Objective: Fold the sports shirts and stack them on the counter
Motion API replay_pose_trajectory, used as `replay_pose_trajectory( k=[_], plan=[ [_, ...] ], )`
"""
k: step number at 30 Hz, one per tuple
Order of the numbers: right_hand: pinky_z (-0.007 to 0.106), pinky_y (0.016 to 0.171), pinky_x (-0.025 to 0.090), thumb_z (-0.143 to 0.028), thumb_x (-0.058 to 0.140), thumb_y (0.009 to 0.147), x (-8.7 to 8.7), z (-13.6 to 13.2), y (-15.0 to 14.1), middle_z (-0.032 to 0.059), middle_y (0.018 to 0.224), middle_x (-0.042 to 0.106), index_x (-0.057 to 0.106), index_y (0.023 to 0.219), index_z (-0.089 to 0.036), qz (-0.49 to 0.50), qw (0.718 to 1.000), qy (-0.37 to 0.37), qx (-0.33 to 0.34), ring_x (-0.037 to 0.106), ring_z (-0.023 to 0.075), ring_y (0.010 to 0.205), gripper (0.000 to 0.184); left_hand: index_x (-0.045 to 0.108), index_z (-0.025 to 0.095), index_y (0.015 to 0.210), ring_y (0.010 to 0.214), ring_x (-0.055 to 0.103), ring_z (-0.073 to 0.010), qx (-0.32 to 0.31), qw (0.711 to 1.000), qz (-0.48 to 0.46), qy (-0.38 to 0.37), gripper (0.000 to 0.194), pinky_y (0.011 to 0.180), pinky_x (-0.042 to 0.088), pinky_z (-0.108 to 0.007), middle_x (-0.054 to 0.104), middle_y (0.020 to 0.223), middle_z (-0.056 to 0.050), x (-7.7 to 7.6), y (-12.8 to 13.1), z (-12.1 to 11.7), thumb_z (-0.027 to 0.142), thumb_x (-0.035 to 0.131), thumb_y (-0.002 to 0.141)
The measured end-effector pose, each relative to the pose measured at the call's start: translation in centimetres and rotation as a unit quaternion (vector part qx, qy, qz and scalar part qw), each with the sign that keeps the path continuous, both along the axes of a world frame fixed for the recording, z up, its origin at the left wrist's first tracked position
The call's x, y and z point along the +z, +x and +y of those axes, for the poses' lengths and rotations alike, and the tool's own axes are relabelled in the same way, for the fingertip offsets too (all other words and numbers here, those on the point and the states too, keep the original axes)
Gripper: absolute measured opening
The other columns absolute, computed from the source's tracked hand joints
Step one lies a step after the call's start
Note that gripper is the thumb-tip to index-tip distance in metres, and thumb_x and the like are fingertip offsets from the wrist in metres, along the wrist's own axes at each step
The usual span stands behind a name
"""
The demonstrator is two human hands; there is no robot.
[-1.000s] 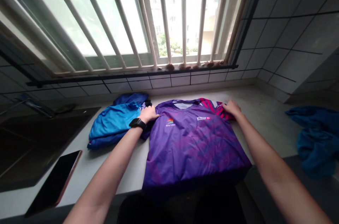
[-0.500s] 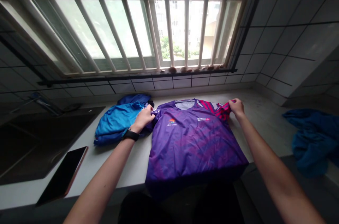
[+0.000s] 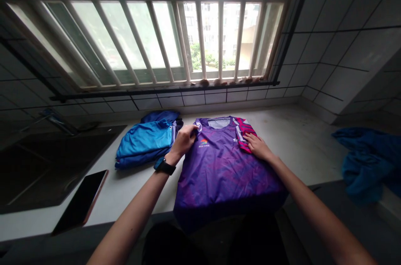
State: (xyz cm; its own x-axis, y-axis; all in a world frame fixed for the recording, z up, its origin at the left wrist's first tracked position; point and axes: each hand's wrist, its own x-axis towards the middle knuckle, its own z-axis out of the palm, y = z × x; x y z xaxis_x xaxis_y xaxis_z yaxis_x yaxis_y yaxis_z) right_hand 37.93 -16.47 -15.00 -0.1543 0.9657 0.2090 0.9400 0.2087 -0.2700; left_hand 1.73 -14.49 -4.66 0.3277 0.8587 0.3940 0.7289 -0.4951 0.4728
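Note:
A purple jersey (image 3: 224, 177) with a pink-striped sleeve lies flat on the pale counter (image 3: 313, 148), collar toward the window. My left hand (image 3: 184, 142), with a black watch (image 3: 164, 166) on its wrist, pinches the jersey's shoulder edge close to the collar. The jersey's right side is folded inward, and its striped sleeve (image 3: 244, 133) lies on the chest. My right hand (image 3: 258, 147) rests flat on that sleeve, fingers extended.
A stack of folded blue clothes (image 3: 144, 142) sits just left of the jersey. A black phone (image 3: 82, 200) lies near the counter's front edge, beside a dark sink (image 3: 46, 160). A crumpled blue cloth (image 3: 366, 160) lies at right. Barred window behind.
The jersey's right side and striped sleeve are now folded inward onto the chest, with my right hand moved left on top. My left hand has moved up to the shoulder near the collar.

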Motion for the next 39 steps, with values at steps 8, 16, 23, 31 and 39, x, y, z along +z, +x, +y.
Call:
replay_pose_trajectory(
  k=[8, 16, 23, 31, 39],
  plan=[
    [0.051, 0.121, 0.033, -0.019, 0.033, 0.098, -1.2, 0.3, 0.1, 0.0068, 0.160, 0.043, 0.055, 0.146, -0.021, -0.039, 0.999, 0.009, -0.013, 0.040, 0.0242, 0.148, 0.053, 0.071, 0.018, 0.111, 0.098, 0.069, -0.0199, -0.194, 0.963, 0.127, -0.136, 0.023, 0.092, 0.053, -0.030, 0.074, 0.108, -0.008, -2.5, 1.9, -5.1, 0.025, 0.055, 0.096],
    [0.052, 0.121, 0.034, -0.020, 0.034, 0.097, -1.4, 0.4, 0.0, 0.0046, 0.159, 0.045, 0.056, 0.146, -0.024, -0.040, 0.999, 0.017, -0.025, 0.042, 0.0248, 0.147, 0.054, 0.066, 0.016, 0.110, 0.107, 0.065, -0.0268, 0.070, 0.971, 0.222, -0.055, 0.033, 0.092, 0.051, -0.034, 0.068, 0.113, -0.015, -3.0, 5.1, -1.6, 0.043, 0.050, 0.100],
    [0.049, 0.119, 0.035, -0.022, 0.033, 0.098, -1.6, 0.3, 0.2, 0.0062, 0.158, 0.046, 0.057, 0.145, -0.022, -0.046, 0.998, 0.025, -0.017, 0.043, 0.0248, 0.147, 0.052, 0.071, 0.019, 0.106, 0.108, 0.066, -0.0245, 0.055, 0.978, 0.184, -0.084, 0.023, 0.089, 0.051, -0.030, 0.068, 0.117, -0.014, -3.8, 10.1, 3.6, 0.036, 0.058, 0.096],
    [0.049, 0.120, 0.034, -0.023, 0.032, 0.098, -1.8, 0.4, 0.2, 0.0061, 0.159, 0.046, 0.055, 0.145, -0.021, -0.035, 0.999, 0.023, -0.008, 0.042, 0.0237, 0.147, 0.052, 0.069, 0.013, 0.103, 0.106, 0.067, -0.0310, 0.318, 0.943, 0.050, -0.087, 0.021, 0.090, 0.052, -0.039, 0.071, 0.108, -0.020, -1.4, -0.4, 9.7, 0.019, 0.054, 0.089],
    [0.046, 0.120, 0.033, -0.020, 0.032, 0.098, -1.7, 0.3, 0.1, 0.0058, 0.158, 0.046, 0.056, 0.145, -0.023, -0.046, 0.998, 0.025, -0.015, 0.041, 0.0215, 0.148, 0.052, 0.064, 0.018, 0.094, 0.090, 0.065, -0.0254, -0.042, 0.978, 0.177, -0.098, 0.027, 0.084, 0.053, -0.035, 0.068, 0.096, -0.009, -3.5, 2.1, 5.2, 0.041, 0.068, 0.080]
  ],
)
